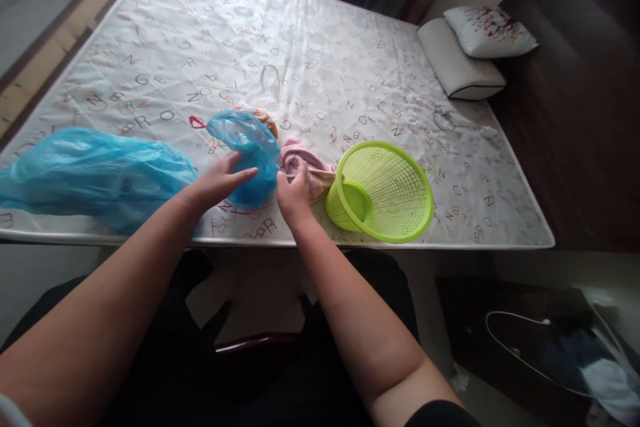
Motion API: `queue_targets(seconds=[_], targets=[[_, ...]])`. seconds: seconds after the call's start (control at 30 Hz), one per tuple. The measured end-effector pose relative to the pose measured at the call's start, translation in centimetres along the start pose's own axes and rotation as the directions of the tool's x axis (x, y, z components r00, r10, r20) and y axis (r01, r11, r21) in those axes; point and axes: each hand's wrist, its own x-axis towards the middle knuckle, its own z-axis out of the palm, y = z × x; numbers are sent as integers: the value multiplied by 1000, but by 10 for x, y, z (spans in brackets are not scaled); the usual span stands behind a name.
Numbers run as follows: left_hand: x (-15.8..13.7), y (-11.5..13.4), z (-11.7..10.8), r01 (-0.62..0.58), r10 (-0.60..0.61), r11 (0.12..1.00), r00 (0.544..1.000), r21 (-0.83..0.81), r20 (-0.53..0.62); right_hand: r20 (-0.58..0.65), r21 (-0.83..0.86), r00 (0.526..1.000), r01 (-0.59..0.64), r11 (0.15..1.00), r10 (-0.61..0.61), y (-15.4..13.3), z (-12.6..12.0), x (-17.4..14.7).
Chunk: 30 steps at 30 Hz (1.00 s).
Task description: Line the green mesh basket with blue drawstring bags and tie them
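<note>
A small blue plastic bag stands crumpled near the front edge of the mattress, its mouth gathered open toward the top. My left hand lies against its left side, with thumb and fingers spread apart. On the other side, my right hand pinches at the bag's right edge with thumb and forefinger. A pink cloth lies just behind and beside my right hand, partly covered by it. Behind the bag an orange plastic piece peeks out.
A green mesh basket leans tilted right of the cloth, its inside showing. A long blue plastic bag stretches along the left front of the letter-printed mattress. Two pillows, one a floral cushion, sit at the far right. A white cable hangs below right.
</note>
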Motion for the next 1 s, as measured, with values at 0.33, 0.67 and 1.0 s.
queue_targets(seconds=[0.33, 0.67, 1.0], targets=[[4, -13, -55, 30, -87, 924, 987, 380, 134, 264, 87, 951, 142, 986, -160, -28, -9, -23], [-14, -7, -93, 473, -174, 701, 840, 535, -514, 214, -12, 960, -183, 983, 181, -28, -3, -11], [10, -79, -101, 371, -317, 766, 929, 525, -193, 184, 32, 983, -14, 999, 8, -32, 3, -16]])
